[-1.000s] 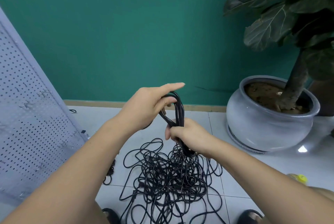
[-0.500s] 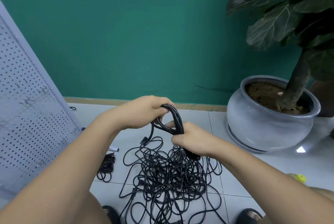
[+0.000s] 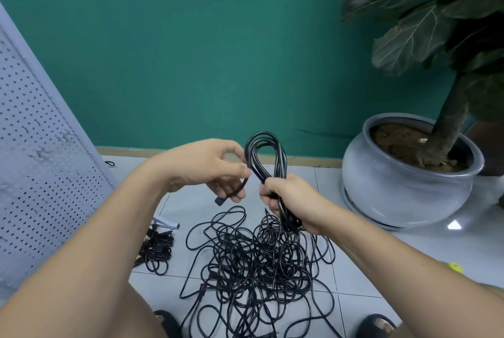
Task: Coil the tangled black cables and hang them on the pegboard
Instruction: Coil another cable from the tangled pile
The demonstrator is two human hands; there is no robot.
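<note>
A coiled black cable (image 3: 266,154) stands as an upright loop above my right hand (image 3: 289,198), which grips its gathered strands in a fist. My left hand (image 3: 210,165) pinches the cable's free end beside the loop; the plug (image 3: 219,200) hangs just under its fingers. A big tangle of black cables (image 3: 259,258) lies on the tiled floor below both hands. A smaller bundle of cables (image 3: 157,249) lies on the floor at the foot of the white pegboard (image 3: 35,179), which leans at the left with small hooks on it.
A large grey plant pot (image 3: 403,190) with a broad-leaved plant stands at the right against the teal wall. My feet in dark sandals (image 3: 375,325) show at the bottom edge. A yellow object (image 3: 455,266) lies by my right arm.
The loop has risen and stands taller above my right fist. My left hand has drawn the cable's free end out to the left, with the plug now dangling under its fingers.
</note>
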